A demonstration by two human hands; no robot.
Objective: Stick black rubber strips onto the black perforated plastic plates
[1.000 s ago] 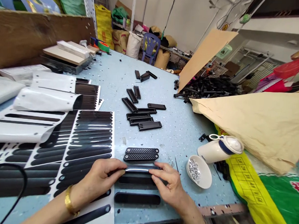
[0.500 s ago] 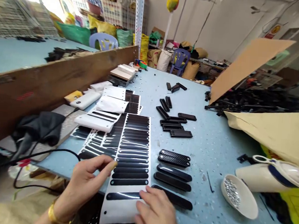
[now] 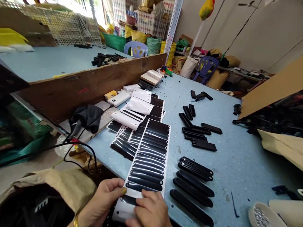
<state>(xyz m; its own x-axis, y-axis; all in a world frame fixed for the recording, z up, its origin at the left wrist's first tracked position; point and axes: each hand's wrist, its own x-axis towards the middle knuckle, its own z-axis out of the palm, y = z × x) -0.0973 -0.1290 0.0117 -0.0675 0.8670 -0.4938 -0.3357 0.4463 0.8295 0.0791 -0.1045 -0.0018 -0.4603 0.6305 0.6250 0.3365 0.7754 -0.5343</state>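
While both hands worked at the near edge of the desk, the scene stood thus:

Left hand: the left hand [image 3: 102,201] pinched the near left edge of a white backing sheet of glossy black oblong stickers [image 3: 148,158], thumb on top, closed on it.

Right hand: the right hand [image 3: 150,214] lay on the sheet's near end, fingertips pressed on the lowest sticker row; whether it gripped a sticker or only pressed, I could not tell.

Sheet: it lay lengthwise on the pale blue speckled desk [image 3: 241,160], its near end hanging past the desk's edge into the hands.

Step in hand: by my judgement, a sticker was being lifted from the bottom row.

Next move: it would likely call for a clean peel with the sheet held flat, then a carry to the right.

Parts: a row of long black plastic strips [image 3: 193,184] lay just right of the sheet, two of them textured, the rest smooth.

Edges: the sheet overhung the desk, so a slip could drop it.

Open room: bare desk lay right of the strips; a white bowl of small shiny pieces [image 3: 268,225] sat near the right corner.

Left side: more sticker sheets [image 3: 138,119] and a black cable [image 3: 87,150] crowded it.
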